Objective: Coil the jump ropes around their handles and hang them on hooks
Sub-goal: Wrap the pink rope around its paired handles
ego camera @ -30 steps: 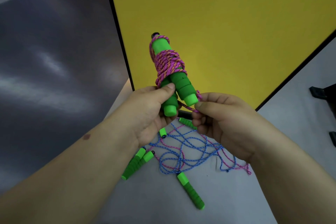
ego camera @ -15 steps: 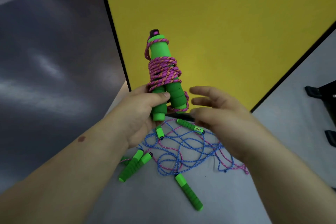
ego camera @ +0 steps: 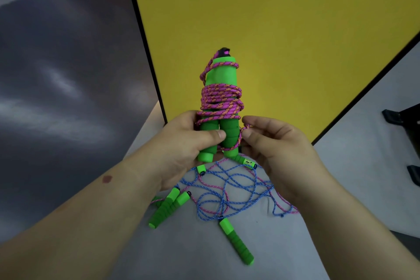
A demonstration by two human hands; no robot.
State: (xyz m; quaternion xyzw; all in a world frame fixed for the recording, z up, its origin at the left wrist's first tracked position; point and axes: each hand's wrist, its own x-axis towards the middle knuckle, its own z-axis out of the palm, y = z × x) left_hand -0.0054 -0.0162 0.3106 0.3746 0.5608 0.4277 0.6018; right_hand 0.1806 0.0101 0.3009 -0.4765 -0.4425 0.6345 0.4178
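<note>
Head view: the left hand (ego camera: 181, 143) grips the paired green handles (ego camera: 218, 136) upright, thumb pressed across their lower halves, at about twelve o'clock from the loose pile on the grey table (ego camera: 204, 257). The pink rope (ego camera: 219, 102) sits wound in tight bands around the middle of the handles, with one strand running up to the black cap at the top.

And here's the change: half a second ago the right hand (ego camera: 270, 148) hung open and clear of the bundle; now it has come back in at three o'clock of the handles, and thumb and forefinger pinch the pink tail end (ego camera: 245, 128) right beside the lowest wraps. A second ago it was drawing that tail out low, so the last slack looks taken up. My read: the winding is essentially done, and this pinch is for tucking or locking the end so the coil holds.

Below, at six o'clock, the blue rope (ego camera: 229, 191) lies tangled with more pink strands and several loose green handles (ego camera: 169, 208), uncoiled. No hooks are visible, so hanging comes later, and at least one more rope waits.
</note>
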